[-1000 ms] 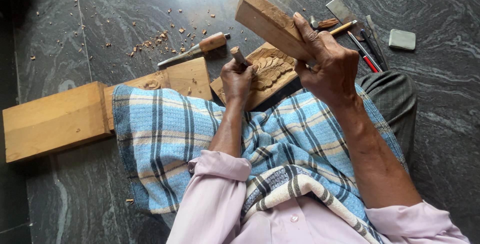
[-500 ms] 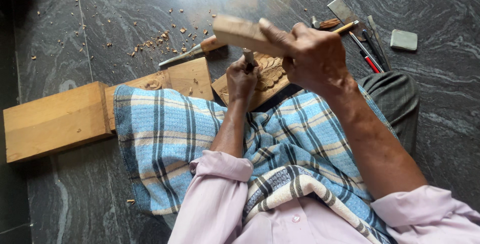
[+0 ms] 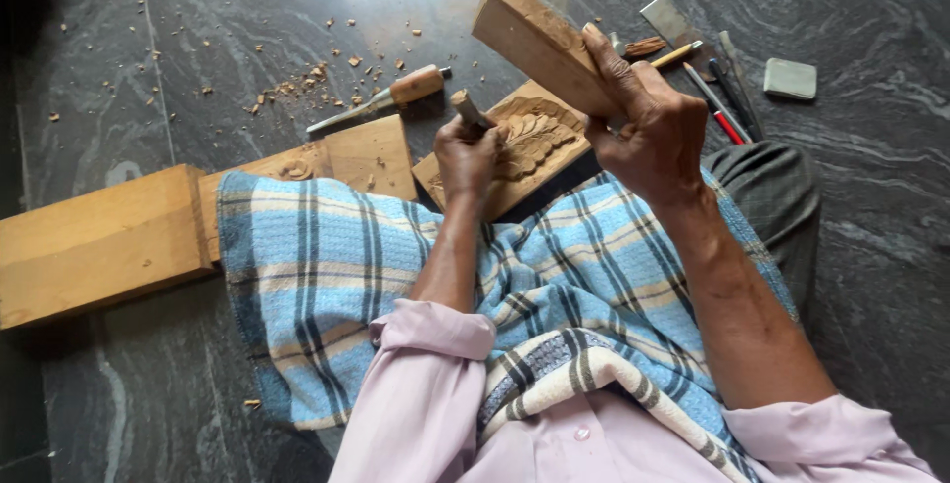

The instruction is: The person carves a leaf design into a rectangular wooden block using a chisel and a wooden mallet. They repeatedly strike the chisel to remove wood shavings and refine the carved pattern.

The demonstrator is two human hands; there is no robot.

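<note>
right hand [image 3: 658, 137] raised, wrapped tight round a wooden block mallet [image 3: 539, 43], left hand [image 3: 467, 158] fisted on a chisel [image 3: 469, 109] over the carved panel [image 3: 529, 142], middle of the floor, plaid cloth [image 3: 327, 265] near

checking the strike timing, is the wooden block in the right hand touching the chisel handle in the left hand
Apart. The head view shows the wooden block raised in the right hand, with dark floor visible between it and the chisel handle gripped by the left hand.
</note>
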